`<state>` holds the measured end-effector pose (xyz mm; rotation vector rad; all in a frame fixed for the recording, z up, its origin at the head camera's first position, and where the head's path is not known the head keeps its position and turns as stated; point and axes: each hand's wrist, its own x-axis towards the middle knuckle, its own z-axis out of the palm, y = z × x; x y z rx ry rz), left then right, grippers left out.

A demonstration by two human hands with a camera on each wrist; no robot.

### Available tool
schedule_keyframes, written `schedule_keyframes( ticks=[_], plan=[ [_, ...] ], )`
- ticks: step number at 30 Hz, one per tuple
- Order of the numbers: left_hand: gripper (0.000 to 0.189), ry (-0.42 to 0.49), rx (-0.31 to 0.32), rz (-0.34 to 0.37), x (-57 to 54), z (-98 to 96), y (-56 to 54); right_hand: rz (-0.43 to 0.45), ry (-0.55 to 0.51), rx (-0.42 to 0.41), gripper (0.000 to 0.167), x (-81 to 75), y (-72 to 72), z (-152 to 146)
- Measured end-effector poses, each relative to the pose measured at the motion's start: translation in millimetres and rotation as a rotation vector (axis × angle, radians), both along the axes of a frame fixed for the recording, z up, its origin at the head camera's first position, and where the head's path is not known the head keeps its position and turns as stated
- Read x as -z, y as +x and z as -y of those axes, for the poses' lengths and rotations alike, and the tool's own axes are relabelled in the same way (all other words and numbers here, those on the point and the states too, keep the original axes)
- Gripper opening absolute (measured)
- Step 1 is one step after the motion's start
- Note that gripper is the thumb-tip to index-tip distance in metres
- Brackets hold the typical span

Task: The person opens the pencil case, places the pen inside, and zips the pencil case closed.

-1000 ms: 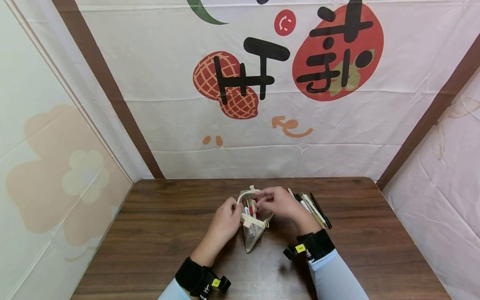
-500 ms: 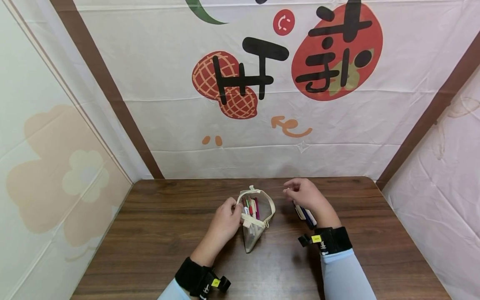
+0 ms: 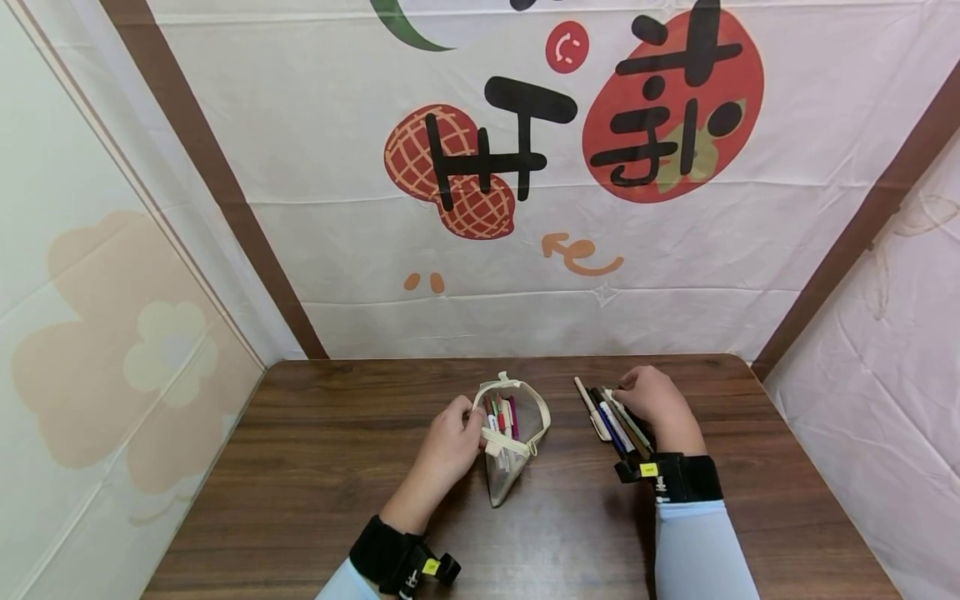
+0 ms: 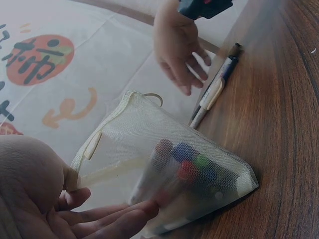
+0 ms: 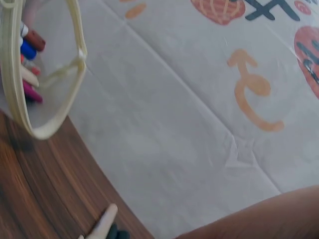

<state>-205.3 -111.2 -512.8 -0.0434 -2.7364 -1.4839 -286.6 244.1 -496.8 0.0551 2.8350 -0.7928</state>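
Note:
A cream-edged mesh pencil case [image 3: 512, 471] stands open-mouthed on the table. My left hand [image 3: 450, 433] pinches its left rim between thumb and fingers; the left wrist view shows the fingertips along the mesh [image 4: 129, 117]. Inside are several markers and pens [image 4: 187, 169] with red, blue, green and brown ends. My right hand [image 3: 658, 404] hovers at the loose pens [image 3: 611, 421] lying right of the case. Seen in the left wrist view, its fingers [image 4: 179, 74] hang relaxed with nothing visible between them. A pale pen [image 3: 592, 408] lies leftmost in that row.
The brown wooden table [image 3: 337, 467] ends at a printed white cloth wall [image 3: 360, 325] behind. Cloth panels also flank it at left and right. Both wrists wear black camera straps [image 3: 686, 477].
My right hand has withdrawn from the case's mouth and moved right to the loose pens. My left hand has stayed on the rim.

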Motion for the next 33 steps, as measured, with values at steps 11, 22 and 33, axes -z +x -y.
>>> schedule_keyframes(
  ticks=[11,22,33],
  plan=[
    [0.023,0.017,0.004,-0.008,-0.7,-0.7,1.3,0.058,0.022,0.025,0.049,7.7,-0.4,-15],
    [0.024,0.012,0.004,0.004,0.0,-0.5,0.6,0.077,0.015,0.024,0.037,14.9,-2.6,-14],
    [0.023,0.007,-0.001,-0.013,0.8,-0.9,0.5,0.063,-0.026,0.024,0.016,16.8,-3.7,-14]
  ],
)
